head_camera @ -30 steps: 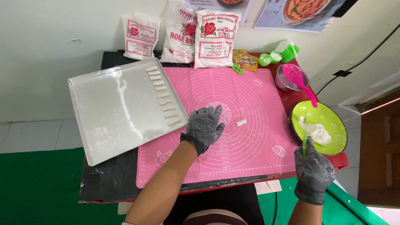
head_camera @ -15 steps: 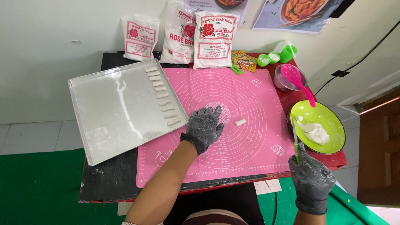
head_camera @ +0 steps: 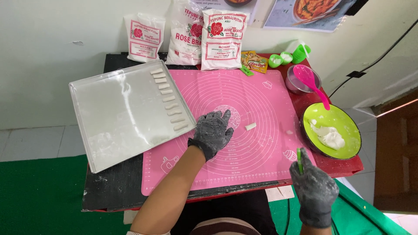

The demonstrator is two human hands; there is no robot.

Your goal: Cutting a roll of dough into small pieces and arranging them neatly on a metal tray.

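nearest the camera, off the front right corner of the pink silicone mat (head_camera: 244,130), the right hand (head_camera: 314,191) in a floured grey glove is closed around a thin green tool (head_camera: 300,160), whose tip sticks up out of the fist. the left hand (head_camera: 212,132), gloved the same way, lies flat and spread near the middle of the mat, palm down, holding nothing. just right of that hand, still on the mat, lies one small white dough piece (head_camera: 250,126), apart from the fingers.

right of the mat stands a green bowl (head_camera: 348,148) with a lump of white dough (head_camera: 327,135) inside. left of the mat, overlapping its edge, sits a tilted metal tray (head_camera: 117,117) carrying a row of small dough sticks (head_camera: 169,99) along the side closest to the mat.

beyond the bowl, by the mat's far right corner, a small metal cup (head_camera: 296,85) holds a pink spoon (head_camera: 311,82). behind the mat's far edge three white flour bags (head_camera: 191,35) lean on the wall, with a small yellow packet (head_camera: 254,62) and green measuring scoops (head_camera: 287,55) to their right.
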